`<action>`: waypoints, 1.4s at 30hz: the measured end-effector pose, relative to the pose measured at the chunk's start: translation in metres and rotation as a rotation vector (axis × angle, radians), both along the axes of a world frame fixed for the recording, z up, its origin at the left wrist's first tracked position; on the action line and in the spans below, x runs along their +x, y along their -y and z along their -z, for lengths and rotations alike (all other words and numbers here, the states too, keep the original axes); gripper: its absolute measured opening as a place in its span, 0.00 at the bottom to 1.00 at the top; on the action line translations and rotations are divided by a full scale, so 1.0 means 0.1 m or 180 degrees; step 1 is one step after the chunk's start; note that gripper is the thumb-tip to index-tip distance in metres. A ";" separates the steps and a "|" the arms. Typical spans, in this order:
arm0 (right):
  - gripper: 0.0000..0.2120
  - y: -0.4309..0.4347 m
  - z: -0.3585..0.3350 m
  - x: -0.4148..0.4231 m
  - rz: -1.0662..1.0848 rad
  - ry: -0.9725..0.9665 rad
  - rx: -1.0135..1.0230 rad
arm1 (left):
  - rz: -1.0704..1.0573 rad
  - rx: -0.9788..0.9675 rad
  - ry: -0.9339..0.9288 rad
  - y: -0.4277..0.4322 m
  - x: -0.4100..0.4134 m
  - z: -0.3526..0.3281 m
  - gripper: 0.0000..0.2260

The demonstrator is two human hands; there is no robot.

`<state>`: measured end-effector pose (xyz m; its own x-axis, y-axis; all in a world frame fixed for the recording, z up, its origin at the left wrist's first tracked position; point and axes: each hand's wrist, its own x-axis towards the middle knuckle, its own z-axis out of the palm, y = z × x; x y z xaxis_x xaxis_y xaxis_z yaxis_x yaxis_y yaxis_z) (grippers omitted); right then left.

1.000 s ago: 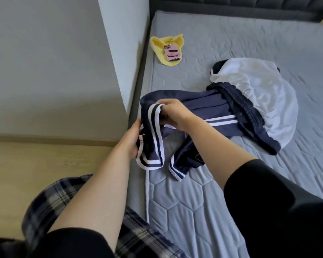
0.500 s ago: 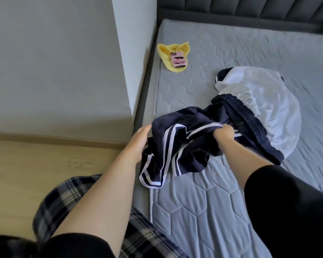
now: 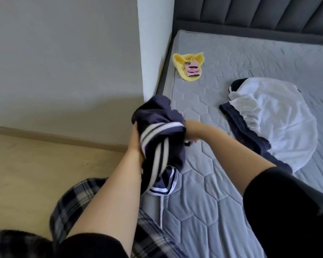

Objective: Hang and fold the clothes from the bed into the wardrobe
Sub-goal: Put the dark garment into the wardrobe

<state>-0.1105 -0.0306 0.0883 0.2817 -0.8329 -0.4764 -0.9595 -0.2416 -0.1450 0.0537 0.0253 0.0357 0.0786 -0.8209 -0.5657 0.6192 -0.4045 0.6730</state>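
A navy garment with white stripes (image 3: 160,138) is bunched up and lifted off the grey mattress (image 3: 213,202) at the bed's left edge. My left hand (image 3: 135,140) grips its left side from underneath. My right hand (image 3: 191,135) is mostly buried in the fabric's right side and holds it; the fingers are blurred. To the right, a white garment (image 3: 280,118) lies spread over a dark navy one (image 3: 246,133) on the mattress.
A yellow cloth (image 3: 183,66) with a pink phone (image 3: 192,68) on it lies near the bed's far left corner. A white wall corner (image 3: 153,53) stands close to the left of the bed. A dark padded headboard (image 3: 259,13) runs along the back. The wooden floor (image 3: 35,174) is at lower left.
Both hands have pulled the striped navy garment left and up, away from the white and navy pile. It is now gathered into a tighter bundle by the bed's edge.
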 end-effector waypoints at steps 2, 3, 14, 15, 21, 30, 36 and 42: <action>0.07 0.00 0.14 -0.18 -0.0182 -0.0363 -0.0024 | 0.0327 -0.0209 0.0510 0.05 -0.13 -0.04 0.21; 0.07 0.02 0.16 -0.26 -0.0194 -0.0306 0.0034 | 0.0553 -0.0345 0.1060 0.05 -0.16 -0.01 0.19; 0.20 0.28 0.06 -0.55 0.1939 0.2888 -0.1149 | 0.1494 -0.0273 0.1909 -0.05 -0.30 0.18 0.11; 0.22 0.23 0.09 -0.57 0.1579 0.2697 -0.0725 | 0.1120 -0.0199 0.2123 -0.03 -0.29 0.21 0.10; 0.10 -0.01 0.35 -0.56 0.0510 0.1180 0.0377 | 0.0632 0.0618 0.1262 0.03 -0.18 0.18 0.12; 0.16 -0.06 0.25 -1.01 0.1198 0.3756 0.2536 | 0.1530 -0.0273 0.0804 -0.03 -0.20 0.01 0.12; 0.38 -0.09 0.36 -0.91 0.1286 0.3530 0.2228 | 0.1258 -0.1176 0.1157 -0.05 -0.25 -0.12 0.18; 0.09 0.02 -0.14 -0.53 0.1591 0.3063 -0.0602 | 0.0217 -0.1306 0.1012 0.07 -0.18 -0.17 0.19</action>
